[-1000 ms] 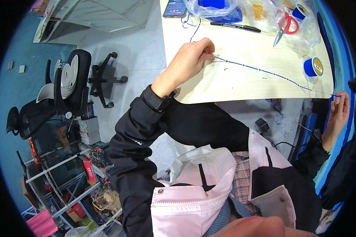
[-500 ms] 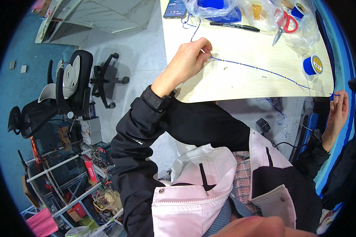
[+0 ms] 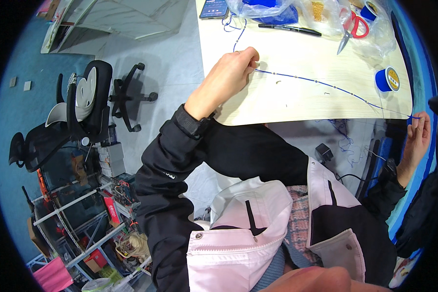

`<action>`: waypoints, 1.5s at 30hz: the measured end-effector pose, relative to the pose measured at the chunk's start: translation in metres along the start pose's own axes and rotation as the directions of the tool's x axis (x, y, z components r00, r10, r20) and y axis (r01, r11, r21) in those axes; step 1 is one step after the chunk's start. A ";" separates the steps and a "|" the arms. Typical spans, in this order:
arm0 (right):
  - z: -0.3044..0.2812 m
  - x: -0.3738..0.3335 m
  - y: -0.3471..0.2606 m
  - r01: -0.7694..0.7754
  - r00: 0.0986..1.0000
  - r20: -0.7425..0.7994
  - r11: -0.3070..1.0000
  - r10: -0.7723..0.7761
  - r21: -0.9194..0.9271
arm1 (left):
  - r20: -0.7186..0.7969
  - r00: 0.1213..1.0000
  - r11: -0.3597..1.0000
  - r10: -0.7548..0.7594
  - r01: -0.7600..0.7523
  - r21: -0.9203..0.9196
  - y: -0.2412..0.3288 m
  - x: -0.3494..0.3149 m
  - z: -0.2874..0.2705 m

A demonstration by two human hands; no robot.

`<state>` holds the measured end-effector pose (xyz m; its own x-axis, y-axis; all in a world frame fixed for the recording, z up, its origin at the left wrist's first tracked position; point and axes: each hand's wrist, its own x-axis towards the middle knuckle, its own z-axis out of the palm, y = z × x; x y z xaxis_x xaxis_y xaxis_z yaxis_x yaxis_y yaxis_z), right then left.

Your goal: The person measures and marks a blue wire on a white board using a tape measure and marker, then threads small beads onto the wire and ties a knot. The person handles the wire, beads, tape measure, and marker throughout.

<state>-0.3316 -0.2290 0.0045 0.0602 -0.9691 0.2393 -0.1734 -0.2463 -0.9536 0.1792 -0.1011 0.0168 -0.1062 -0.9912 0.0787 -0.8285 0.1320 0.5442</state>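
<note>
A blue beaded cord (image 3: 316, 81) stretches taut across the tabletop, with several small beads spaced along it. My left hand (image 3: 228, 77) pinches it near the table's left side, and more cord runs up from behind that hand. Beyond the table's right corner, my right hand (image 3: 416, 137) closes finger and thumb on the blue end of the cord. Toward that side the line looks thinner. A blue spool (image 3: 387, 80) with a yellow label stands on the table above the cord's right part.
Along the table's (image 3: 248, 104) far side lie a phone (image 3: 213, 9), a black pen (image 3: 289, 29), red-handled scissors (image 3: 351, 30), plastic bags, a packet of gold beads (image 3: 318, 13) and another blue spool (image 3: 369, 10). An office chair (image 3: 82, 104) stands to the left.
My left hand has shifted very slightly left, and the cord stays taut. My right hand keeps its grip in nearly the same place.
</note>
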 end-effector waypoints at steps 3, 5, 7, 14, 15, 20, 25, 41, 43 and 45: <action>-0.001 0.001 0.002 0.000 1.000 -0.018 1.000 -0.001 -0.030 | 0.006 1.000 1.000 -0.004 0.004 0.008 0.001 0.000 0.000; -0.003 0.001 0.003 -0.012 1.000 0.000 1.000 0.012 -0.015 | 0.006 1.000 1.000 -0.002 0.002 0.013 0.000 0.000 0.001; -0.004 0.001 0.004 -0.019 1.000 0.008 1.000 0.020 -0.013 | 0.004 1.000 1.000 -0.002 0.002 0.024 0.000 0.000 0.002; -0.005 0.001 0.004 -0.028 1.000 0.012 1.000 0.028 -0.001 | -0.002 1.000 0.999 -0.008 0.008 0.038 -0.002 0.001 0.003; -0.004 0.000 0.004 -0.021 1.000 -0.004 1.000 0.020 -0.008 | -0.007 1.000 0.999 -0.001 0.001 0.035 -0.002 0.001 0.003; -0.002 -0.002 0.003 -0.022 0.999 -0.032 0.999 0.021 -0.032 | -0.004 1.000 0.999 -0.014 0.015 0.047 -0.001 0.000 0.003; -0.005 0.001 -0.001 -0.034 0.999 0.035 0.999 0.033 0.008 | -0.024 0.999 0.997 -0.039 0.041 0.071 -0.002 -0.001 0.004; 0.000 0.000 -0.001 -0.031 1.000 0.006 0.998 0.030 0.049 | -0.074 0.981 0.877 0.181 -0.127 0.463 0.015 -0.015 0.006; 0.002 0.000 0.001 -0.031 0.999 -0.014 0.999 0.032 0.031 | -0.062 0.992 0.865 0.108 -0.063 0.498 0.029 -0.026 0.013; 0.004 -0.001 0.002 -0.025 0.999 -0.037 1.000 0.026 0.014 | -0.051 0.993 0.867 0.107 -0.068 0.494 0.039 -0.034 0.019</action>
<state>-0.3282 -0.2287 0.0016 0.0194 -0.9750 0.2214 -0.1608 -0.2216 -0.9618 0.1402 -0.0622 0.0197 -0.1657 -0.9698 0.1789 -0.9826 0.1778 0.0535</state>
